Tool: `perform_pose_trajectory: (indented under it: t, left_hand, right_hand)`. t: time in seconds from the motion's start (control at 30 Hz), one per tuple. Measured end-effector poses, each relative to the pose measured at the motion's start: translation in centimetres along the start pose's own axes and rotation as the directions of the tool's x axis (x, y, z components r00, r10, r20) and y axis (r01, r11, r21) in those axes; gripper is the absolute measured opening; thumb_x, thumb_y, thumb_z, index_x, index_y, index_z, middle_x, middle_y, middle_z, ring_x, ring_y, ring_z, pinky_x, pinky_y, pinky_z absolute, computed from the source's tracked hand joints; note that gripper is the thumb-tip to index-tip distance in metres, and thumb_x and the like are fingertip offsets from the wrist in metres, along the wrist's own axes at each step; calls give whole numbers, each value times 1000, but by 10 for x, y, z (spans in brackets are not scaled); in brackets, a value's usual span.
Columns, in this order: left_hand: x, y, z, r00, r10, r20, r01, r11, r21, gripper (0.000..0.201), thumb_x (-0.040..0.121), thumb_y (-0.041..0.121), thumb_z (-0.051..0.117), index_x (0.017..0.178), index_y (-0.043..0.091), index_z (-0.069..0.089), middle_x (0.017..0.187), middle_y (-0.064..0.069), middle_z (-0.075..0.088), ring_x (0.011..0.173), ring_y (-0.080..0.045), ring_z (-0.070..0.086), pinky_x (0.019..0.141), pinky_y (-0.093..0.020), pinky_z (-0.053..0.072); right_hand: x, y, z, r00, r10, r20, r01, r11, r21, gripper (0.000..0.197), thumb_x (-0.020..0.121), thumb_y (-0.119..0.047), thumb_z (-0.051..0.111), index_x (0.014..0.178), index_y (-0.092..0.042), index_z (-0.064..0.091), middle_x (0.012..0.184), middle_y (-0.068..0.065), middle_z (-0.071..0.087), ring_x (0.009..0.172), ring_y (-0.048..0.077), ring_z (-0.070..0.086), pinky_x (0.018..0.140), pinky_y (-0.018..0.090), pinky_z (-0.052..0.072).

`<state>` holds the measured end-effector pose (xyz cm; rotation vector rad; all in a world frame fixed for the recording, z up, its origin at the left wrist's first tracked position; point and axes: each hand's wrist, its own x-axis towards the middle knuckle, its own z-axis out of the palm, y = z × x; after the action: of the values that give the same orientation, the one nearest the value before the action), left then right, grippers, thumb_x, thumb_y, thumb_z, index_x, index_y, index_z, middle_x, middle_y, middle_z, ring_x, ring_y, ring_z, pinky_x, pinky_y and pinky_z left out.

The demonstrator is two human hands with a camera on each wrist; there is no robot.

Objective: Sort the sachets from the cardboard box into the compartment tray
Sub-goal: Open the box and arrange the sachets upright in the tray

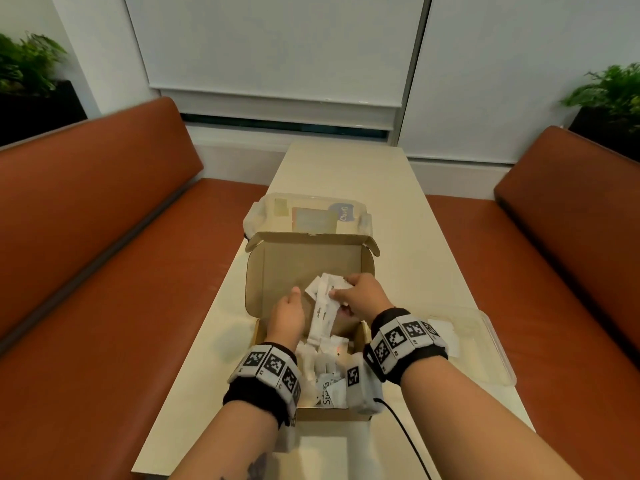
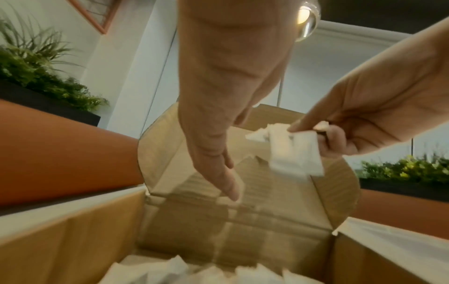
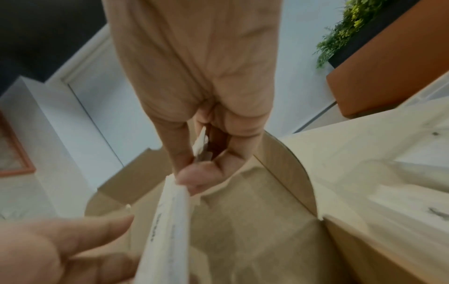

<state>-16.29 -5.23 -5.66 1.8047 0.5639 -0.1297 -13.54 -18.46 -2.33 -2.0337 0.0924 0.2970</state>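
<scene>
An open cardboard box (image 1: 255,271) stands mid-table with several white sachets (image 1: 325,370) loose in its near half. My right hand (image 1: 360,295) is above the box and pinches a small bundle of long white sachets (image 1: 323,308) by their upper ends; they hang down toward the box floor. The same bundle (image 2: 295,153) shows between thumb and fingers in the left wrist view, and as a long strip (image 3: 170,221) in the right wrist view. My left hand (image 1: 287,311) hovers just left of the bundle, fingers straight, holding nothing. A clear compartment tray (image 1: 500,348) lies right of the box.
Behind the box sits a clear lidded plastic container (image 1: 263,216) with a blue label. The narrow cream table (image 1: 408,237) runs between two orange benches (image 1: 104,254). A black cable (image 1: 408,441) trails from my right wristband. Planters stand at both far corners.
</scene>
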Motion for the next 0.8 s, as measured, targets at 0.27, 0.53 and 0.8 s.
perform_pose_trajectory:
  t: [0.27,0.53,0.8]
  left_hand:
    - [-19,15,2,875,24,483,384,574,-724,70,89,68,35,114,9,63,105,-22,68,91,-33,67,91,-46,50]
    - [-23,5,10,926,51,374,259,633,-729,40,97,28,51,127,1,53,101,-24,66,86,-32,67,78,-44,57]
    - [-21,-3,16,925,10,380,298,603,-740,32,99,12,46,128,-2,50,103,-25,66,83,-33,69,66,-44,60]
  right_hand:
    - [-7,-21,-5,988,-26,154,15,997,72,10,86,-8,66,77,-9,61,73,7,65,55,14,61,51,20,50]
    - [-9,-17,6,986,-88,138,114,976,-187,27,84,-22,70,105,-7,64,85,7,64,67,13,57,60,20,44]
    - [-12,-6,0,986,-46,162,89,958,-272,37,82,-15,71,116,-2,63,91,8,68,73,13,63,68,19,52]
